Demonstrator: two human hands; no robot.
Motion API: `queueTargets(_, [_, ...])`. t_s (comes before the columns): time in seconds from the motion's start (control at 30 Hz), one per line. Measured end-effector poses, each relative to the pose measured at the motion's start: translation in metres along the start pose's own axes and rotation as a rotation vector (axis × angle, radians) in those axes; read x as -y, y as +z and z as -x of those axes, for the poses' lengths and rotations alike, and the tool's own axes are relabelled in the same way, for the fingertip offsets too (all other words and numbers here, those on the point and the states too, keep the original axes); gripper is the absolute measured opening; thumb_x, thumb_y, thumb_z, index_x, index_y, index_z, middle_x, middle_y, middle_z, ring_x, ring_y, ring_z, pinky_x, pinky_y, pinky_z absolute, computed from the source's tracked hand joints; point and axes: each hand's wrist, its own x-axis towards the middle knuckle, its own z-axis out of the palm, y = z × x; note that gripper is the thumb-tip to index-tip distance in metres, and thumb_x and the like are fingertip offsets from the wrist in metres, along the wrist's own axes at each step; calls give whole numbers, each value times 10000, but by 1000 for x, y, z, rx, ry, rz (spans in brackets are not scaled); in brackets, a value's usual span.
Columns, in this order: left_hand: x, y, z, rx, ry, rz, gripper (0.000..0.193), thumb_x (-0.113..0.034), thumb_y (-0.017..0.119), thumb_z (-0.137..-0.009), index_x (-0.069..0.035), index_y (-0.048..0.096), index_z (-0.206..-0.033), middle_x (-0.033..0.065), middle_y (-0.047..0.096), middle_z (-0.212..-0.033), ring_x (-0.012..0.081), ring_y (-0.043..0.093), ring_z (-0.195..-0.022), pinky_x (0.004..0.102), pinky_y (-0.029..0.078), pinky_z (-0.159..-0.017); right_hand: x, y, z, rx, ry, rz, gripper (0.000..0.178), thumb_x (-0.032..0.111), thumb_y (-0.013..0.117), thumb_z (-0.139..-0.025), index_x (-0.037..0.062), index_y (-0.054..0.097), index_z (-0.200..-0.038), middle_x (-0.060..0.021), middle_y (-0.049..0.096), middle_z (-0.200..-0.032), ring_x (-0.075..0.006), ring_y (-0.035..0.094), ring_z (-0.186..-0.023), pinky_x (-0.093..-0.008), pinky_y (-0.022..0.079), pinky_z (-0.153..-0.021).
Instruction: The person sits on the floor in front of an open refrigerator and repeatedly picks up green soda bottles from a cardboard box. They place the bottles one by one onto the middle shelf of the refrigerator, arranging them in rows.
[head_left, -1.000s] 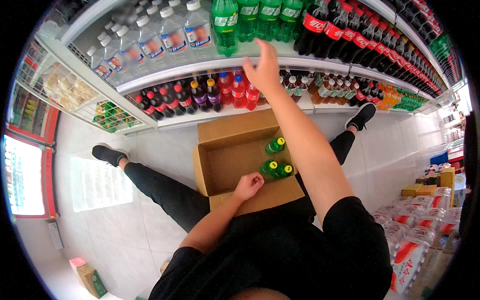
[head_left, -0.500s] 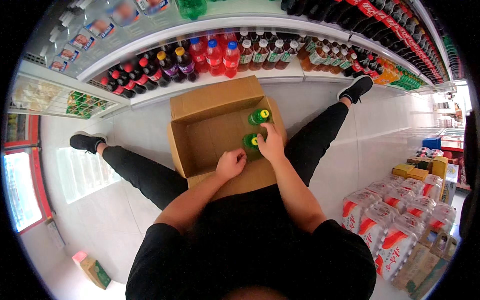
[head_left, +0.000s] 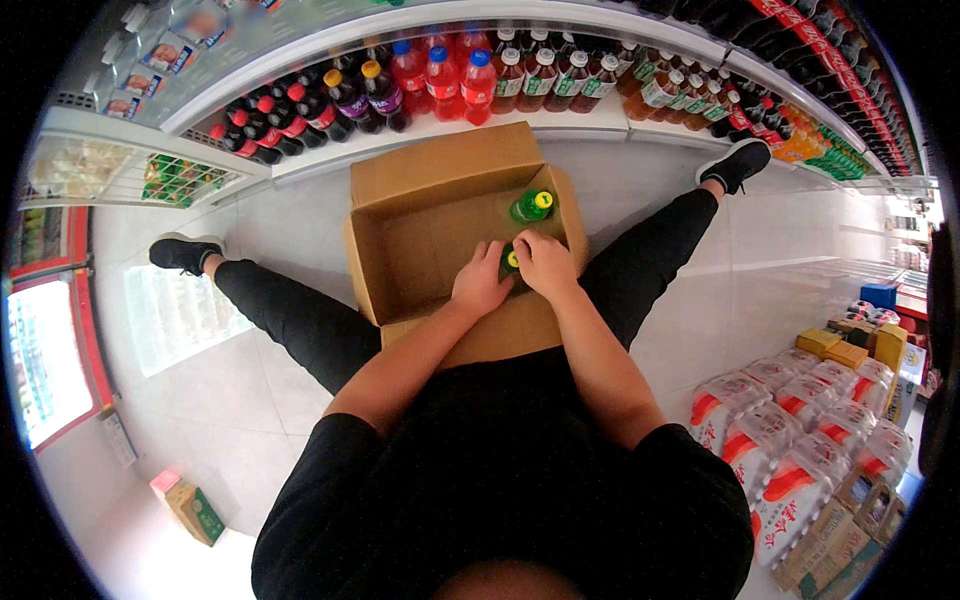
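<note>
Both your hands are down in the open cardboard box between your legs. Your right hand is closed over a green bottle with a yellow cap; your left hand rests against it, its grip apparently loose. A second green bottle stands just behind. Lift by the neck, keeping it upright. Half a second ago your left hand sat further left, apart from the bottle.

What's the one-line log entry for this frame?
left hand: on green bottle | right hand: gripping same bottle | location: cardboard box | other: second green bottle upright, untouched
</note>
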Motion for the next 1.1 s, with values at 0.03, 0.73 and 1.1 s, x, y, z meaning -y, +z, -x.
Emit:
queueTargets(0.03, [-1, 1, -3, 10, 6, -29, 502, -165, 797, -838, -72, 565, -1274, 236, 562, -1320, 456, 619, -1160, 532, 560, -890, -1, 0, 0, -13, 4, 0, 279, 348, 559, -1040, 104, 693, -1064, -186, 757, -983, -428, 717, -919, -541, 565, -791])
queueTargets(0.73, [11, 19, -14, -80, 311, -150, 481, -172, 786, -863, -88, 559, -1279, 164, 646, -1244, 386, 639, -1153, 512, 542, -918, -24, 10, -6, -220, 34, -289, 101, 120, 696, -944, 30, 714, -988, -174, 752, -884, -326, 745, -831, -428, 575, -749])
queueTargets(1.1, [47, 7, -23, -413, -69, 283, 338, -135, 738, -970, -13, 527, -1204, 285, 684, -1041, 489, 678, -985, 530, 539, -809, -31, 18, -5, -201, 14, -301, 112, 89, 687, -939, 31, 712, -1032, -160, 756, -904, -289, 739, -831, -390, 572, -757])
